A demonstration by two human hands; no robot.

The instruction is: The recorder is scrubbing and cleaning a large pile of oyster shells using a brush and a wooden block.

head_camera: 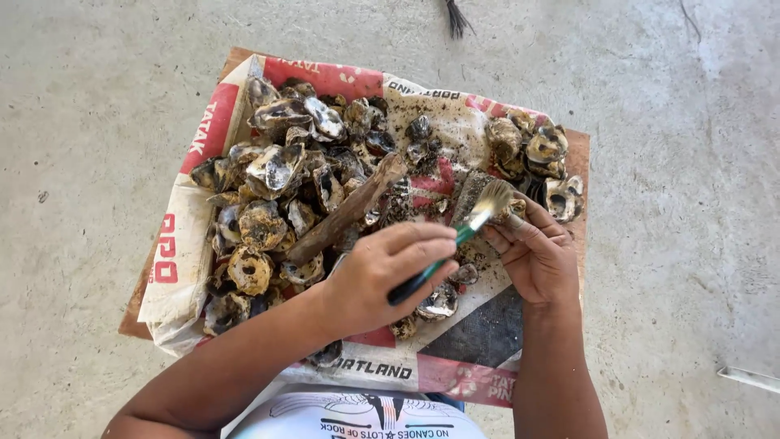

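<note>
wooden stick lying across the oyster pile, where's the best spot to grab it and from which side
Probably the lower end of the wooden stick, near the left hand, coming from above. It lies slanted across the oyster shells; that end is broader and sits proud of the pile, so fingers could close across its width. The upper end runs in among shells and grit, leaving less room.

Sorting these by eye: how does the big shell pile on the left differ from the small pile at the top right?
The left pile is far larger and covers much of the sack; the right pile is a small cluster at its corner. A wooden stick lies on the left pile only. Both hold muddy, dark shells.
</note>
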